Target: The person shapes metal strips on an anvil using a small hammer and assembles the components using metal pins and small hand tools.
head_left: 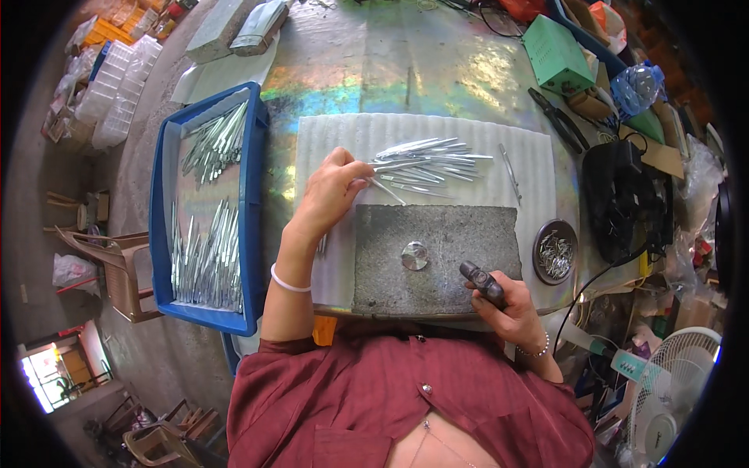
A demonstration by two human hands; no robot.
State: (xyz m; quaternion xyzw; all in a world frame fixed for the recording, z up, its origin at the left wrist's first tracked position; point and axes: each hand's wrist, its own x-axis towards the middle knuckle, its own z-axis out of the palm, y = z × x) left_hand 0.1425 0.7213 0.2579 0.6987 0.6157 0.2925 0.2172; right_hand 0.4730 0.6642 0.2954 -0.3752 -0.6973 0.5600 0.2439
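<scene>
My left hand (335, 187) is closed in a pinch at the left end of a pile of slim, pointed silver metal pieces (429, 161). One slim metal piece (387, 191) sticks out from its fingertips, slanting toward the grey stone slab (390, 292). My right hand (511, 312) is wrapped around a small hammer (484, 285), its dark head over the slab's right part. On the slab lies a shiny round metal disc (414, 256), apart from both hands. The hammer's handle is mostly hidden in my fingers.
A blue tray (260, 195) at left holds two groups of similar pieces. White foam sheet (538, 156) lies under the slab; a single thin rod (509, 173) rests on it. At right are a dark bowl (537, 269) of small metal bits, pliers (558, 118) and a green box (558, 54).
</scene>
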